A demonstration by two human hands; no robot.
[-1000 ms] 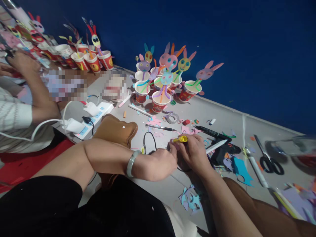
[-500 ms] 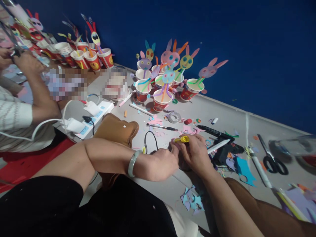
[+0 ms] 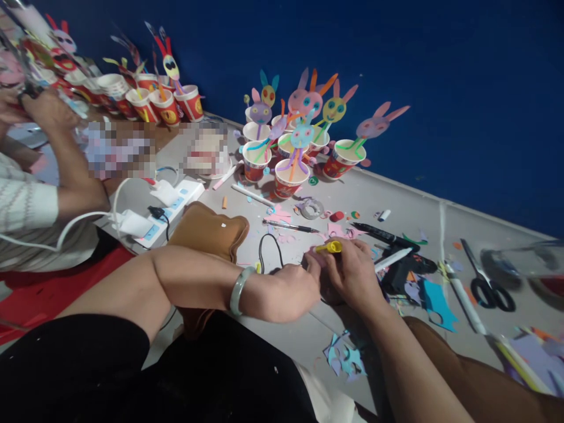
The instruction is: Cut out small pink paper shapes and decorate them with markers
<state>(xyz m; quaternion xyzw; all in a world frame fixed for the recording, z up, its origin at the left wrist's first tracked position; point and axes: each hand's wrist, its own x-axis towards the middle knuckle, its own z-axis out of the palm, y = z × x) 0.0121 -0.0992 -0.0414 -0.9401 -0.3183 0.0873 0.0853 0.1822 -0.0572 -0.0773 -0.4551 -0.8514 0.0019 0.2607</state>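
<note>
Above the table's front part, my left hand (image 3: 294,292), with a pale green bangle at the wrist, is closed in a pinch. A small purplish piece (image 3: 311,256), mostly hidden, shows at its fingertips. My right hand (image 3: 359,275) meets it from the right, fingers curled round a yellow curled strip (image 3: 330,247) with a looped end. The strip lies against the purplish piece; whether they are joined I cannot tell. Close by are a black-and-clear pen (image 3: 293,226), a black marker (image 3: 379,235), a white pen (image 3: 392,259) and a black glue gun (image 3: 403,273).
Paper cups with rabbit figures (image 3: 291,176) stand along the blue wall. Clear tape (image 3: 311,208), scissors (image 3: 487,282) and paper scraps (image 3: 346,355) lie about. At left are a power strip (image 3: 171,211), a brown cushion-like object (image 3: 207,232) and another person's arm (image 3: 79,176) and hands.
Both hands and the yellow strip sit very slightly farther right in view, with the table things shifted a little likewise. The grips look the same.
</note>
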